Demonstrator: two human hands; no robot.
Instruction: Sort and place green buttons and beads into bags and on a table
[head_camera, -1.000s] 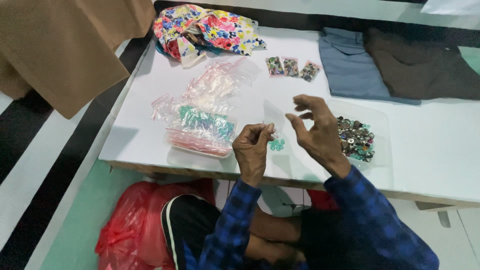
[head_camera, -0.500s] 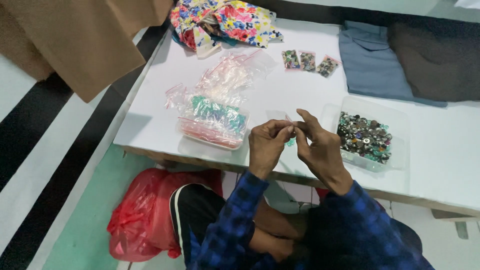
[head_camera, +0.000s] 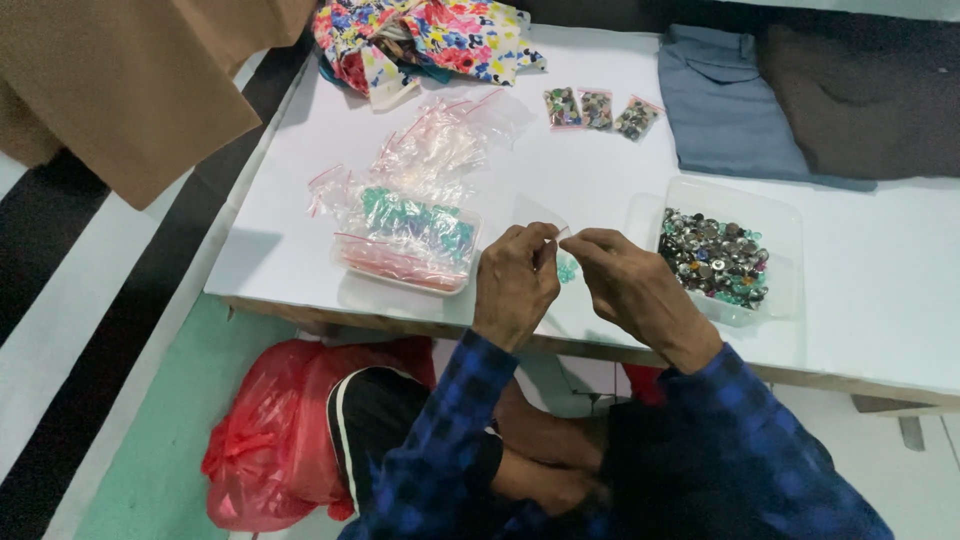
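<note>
While both hands meet over the near edge of the white table (head_camera: 300, 230), the left hand (head_camera: 515, 285) and the right hand (head_camera: 630, 285) each pinch the top of a small clear plastic zip bag (head_camera: 562, 255) between thumb and fingertips; the bag hangs between them just above the tabletop, with a few teal beads showing at its bottom; whether its mouth is sealed cannot be told. Just right of the right hand sits a clear rectangular plastic tub (head_camera: 785, 215), filled with a heap of silver, dark and teal buttons or beads (head_camera: 715, 258); left of the left hand stands a second clear tub (head_camera: 400, 270), packed with small zip bags holding teal pieces, and more empty clear zip bags with red strips (head_camera: 430, 150) lie piled behind it. Farther back lie three small filled bags (head_camera: 598, 110) in a row; a bright floral cloth (head_camera: 430, 35), a folded blue garment (head_camera: 725, 105) and a dark brown garment (head_camera: 870, 100) rest along the far edge. Below the table a red plastic bag (head_camera: 270, 440) sits on the floor beside the person's knees.
</note>
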